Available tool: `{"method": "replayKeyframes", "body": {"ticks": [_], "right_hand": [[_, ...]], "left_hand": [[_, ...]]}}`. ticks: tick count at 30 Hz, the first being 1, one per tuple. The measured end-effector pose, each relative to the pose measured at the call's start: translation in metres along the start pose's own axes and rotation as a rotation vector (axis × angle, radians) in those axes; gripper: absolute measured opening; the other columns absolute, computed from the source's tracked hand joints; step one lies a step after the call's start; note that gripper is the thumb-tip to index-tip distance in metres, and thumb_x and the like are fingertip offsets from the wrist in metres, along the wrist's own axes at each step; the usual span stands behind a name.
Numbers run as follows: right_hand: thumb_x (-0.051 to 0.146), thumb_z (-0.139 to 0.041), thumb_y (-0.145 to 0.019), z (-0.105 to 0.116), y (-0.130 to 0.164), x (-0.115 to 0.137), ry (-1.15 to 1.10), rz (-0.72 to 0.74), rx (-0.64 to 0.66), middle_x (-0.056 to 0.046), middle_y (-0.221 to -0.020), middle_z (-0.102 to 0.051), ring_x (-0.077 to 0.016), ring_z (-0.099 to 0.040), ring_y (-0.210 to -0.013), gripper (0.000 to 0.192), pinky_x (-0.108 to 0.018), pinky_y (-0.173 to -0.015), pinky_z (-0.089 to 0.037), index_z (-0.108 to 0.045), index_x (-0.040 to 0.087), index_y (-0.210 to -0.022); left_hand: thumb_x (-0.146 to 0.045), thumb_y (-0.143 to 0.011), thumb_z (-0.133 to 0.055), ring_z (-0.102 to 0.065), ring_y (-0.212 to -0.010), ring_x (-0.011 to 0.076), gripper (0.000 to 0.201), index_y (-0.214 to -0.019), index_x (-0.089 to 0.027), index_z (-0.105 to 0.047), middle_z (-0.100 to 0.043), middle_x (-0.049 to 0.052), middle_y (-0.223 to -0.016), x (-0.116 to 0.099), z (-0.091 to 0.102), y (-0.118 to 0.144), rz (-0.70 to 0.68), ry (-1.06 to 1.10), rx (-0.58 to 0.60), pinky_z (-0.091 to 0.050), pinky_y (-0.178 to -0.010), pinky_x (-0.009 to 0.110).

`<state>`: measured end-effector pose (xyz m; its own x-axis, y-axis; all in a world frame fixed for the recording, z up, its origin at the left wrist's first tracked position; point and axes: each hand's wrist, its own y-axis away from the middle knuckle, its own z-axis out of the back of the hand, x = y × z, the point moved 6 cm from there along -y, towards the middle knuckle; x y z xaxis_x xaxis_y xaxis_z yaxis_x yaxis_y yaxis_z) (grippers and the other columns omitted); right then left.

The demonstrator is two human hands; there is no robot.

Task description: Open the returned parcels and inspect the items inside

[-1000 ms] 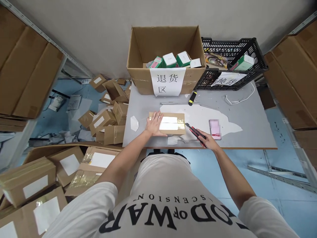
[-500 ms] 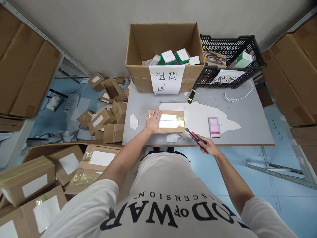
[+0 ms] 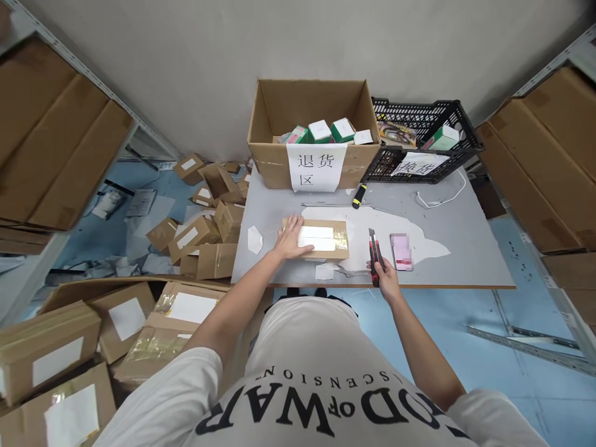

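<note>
Parcel: small taped brown parcel (image 3: 321,239) with a white label, lying flat on the grey desk (image 3: 465,248), middle of the frame.
Left hand: left hand (image 3: 291,239), grip spread flat, pressing on the parcel's left end.
Right hand: right hand (image 3: 384,276), grip closed around a red-and-black box cutter (image 3: 374,256), blade pointing up-frame, just right of the parcel and apart from it.
Behind: open carton (image 3: 310,133) bearing a paper sign, upper centre; black crate (image 3: 421,139) to its right.
Floor: scattered small boxes (image 3: 200,223) at left.
</note>
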<state>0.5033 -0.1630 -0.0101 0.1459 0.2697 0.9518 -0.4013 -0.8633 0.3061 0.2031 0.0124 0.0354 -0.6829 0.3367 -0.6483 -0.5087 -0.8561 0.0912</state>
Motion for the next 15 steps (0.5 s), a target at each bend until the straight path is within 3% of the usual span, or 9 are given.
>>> {"method": "replayKeyframes", "body": {"ticks": [3,6,8,10,12,15], "right_hand": [[0.054,-0.068,-0.071,-0.025,-0.019,0.007,-0.146,-0.022,-0.039,-0.005,-0.109,-0.065,-0.0189,-0.065,-0.094,0.043,-0.03,-0.068,-0.055,-0.057,0.026,-0.102],[0.051,-0.07,-0.069,-0.051,-0.035,0.017,-0.23,-0.099,0.017,-0.002,-0.12,-0.062,-0.0191,-0.063,-0.099,0.041,-0.029,-0.065,-0.055,-0.055,0.028,-0.1],[0.049,-0.071,-0.069,-0.064,-0.041,0.023,-0.244,-0.143,0.058,-0.001,-0.118,-0.062,-0.0186,-0.063,-0.096,0.04,-0.027,-0.061,-0.054,-0.054,0.029,-0.099],[0.048,-0.071,-0.069,-0.074,-0.043,0.025,-0.256,-0.186,0.087,0.0,-0.112,-0.065,-0.0179,-0.064,-0.088,0.038,-0.027,-0.058,-0.052,-0.054,0.029,-0.097],[0.048,-0.071,-0.069,-0.081,-0.042,0.026,-0.258,-0.215,0.1,0.001,-0.1,-0.068,-0.0166,-0.064,-0.079,0.037,-0.026,-0.056,-0.051,-0.054,0.028,-0.095],[0.047,-0.072,-0.068,-0.087,-0.04,0.027,-0.241,-0.2,0.095,0.002,-0.084,-0.067,-0.0154,-0.062,-0.071,0.036,-0.027,-0.059,-0.05,-0.055,0.027,-0.093]], "left_hand": [[-0.063,-0.077,-0.055,-0.001,-0.144,0.0303,0.092,-0.149,-0.017,-0.017,-0.007,0.012,-0.157,0.019,0.015,0.005,0.076,0.196,-0.147,-0.01,-0.115,0.047],[-0.065,-0.083,-0.043,-0.015,-0.143,0.0276,0.081,-0.147,-0.018,-0.025,-0.018,0.012,-0.155,0.051,0.024,0.014,0.327,0.439,-0.213,-0.015,-0.115,0.043],[-0.07,-0.084,-0.032,-0.024,-0.14,0.029,0.079,-0.145,-0.019,-0.029,-0.024,0.013,-0.153,0.066,0.019,0.021,0.509,0.691,-0.127,-0.026,-0.111,0.046],[-0.075,-0.083,-0.021,-0.032,-0.137,0.0311,0.081,-0.142,-0.021,-0.035,-0.03,0.013,-0.151,0.069,0.009,0.026,0.597,0.941,0.032,-0.037,-0.103,0.049],[-0.077,-0.081,-0.017,-0.037,-0.134,0.0322,0.082,-0.137,-0.023,-0.043,-0.037,0.012,-0.147,0.064,0.002,0.03,0.603,1.078,0.15,-0.041,-0.098,0.048],[-0.078,-0.081,-0.021,-0.04,-0.132,0.0318,0.078,-0.132,-0.026,-0.049,-0.044,0.01,-0.143,0.06,0.0,0.032,0.594,1.101,0.163,-0.041,-0.098,0.047]]}}
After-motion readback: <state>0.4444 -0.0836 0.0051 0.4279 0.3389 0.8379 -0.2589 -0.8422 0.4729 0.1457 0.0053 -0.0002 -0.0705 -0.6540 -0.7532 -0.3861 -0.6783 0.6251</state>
